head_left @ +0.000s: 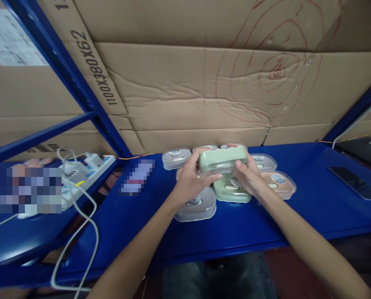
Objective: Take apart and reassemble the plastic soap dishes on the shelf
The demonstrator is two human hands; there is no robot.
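Head view: green case (222,158) clamped between both hands' fingers (210,179).

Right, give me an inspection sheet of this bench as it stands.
Surface: blue shelf, bare at the front edge.
Job's things: green case lifted above a second green case; grey cases and a pink case lie around them.
Clutter: dark phone lying flat at right.
Hands: left hand and right hand grip the lifted case by its ends, fingers curled underneath.
Cables: white power strip with white leads trailing off the left edge.
Surroundings: cardboard sheets behind; blue rack struts.
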